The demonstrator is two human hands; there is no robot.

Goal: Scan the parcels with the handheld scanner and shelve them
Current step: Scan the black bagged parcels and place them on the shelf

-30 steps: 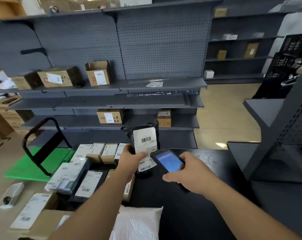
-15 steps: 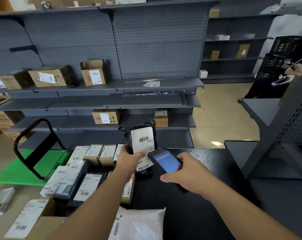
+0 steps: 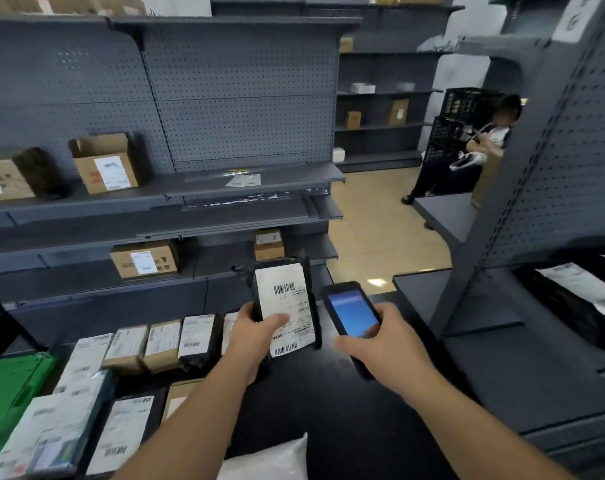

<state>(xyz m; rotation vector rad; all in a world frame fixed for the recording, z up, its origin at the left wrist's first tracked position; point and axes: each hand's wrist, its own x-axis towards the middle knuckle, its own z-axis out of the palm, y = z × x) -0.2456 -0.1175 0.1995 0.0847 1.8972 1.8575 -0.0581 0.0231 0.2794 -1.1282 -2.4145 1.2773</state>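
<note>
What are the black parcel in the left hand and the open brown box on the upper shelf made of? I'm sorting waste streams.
Black bagged parcel with white label: likely soft plastic film, slightly glossy, wrinkled at its gathered top corners. Open brown box with white label: apparently corrugated cardboard, matte, with stiff raised flaps.

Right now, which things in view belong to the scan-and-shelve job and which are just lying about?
Job: black parcel in left hand; scanner in right hand; labelled parcels on the table; shelves.

Lying about: green cart; black crates; loose papers.
</note>
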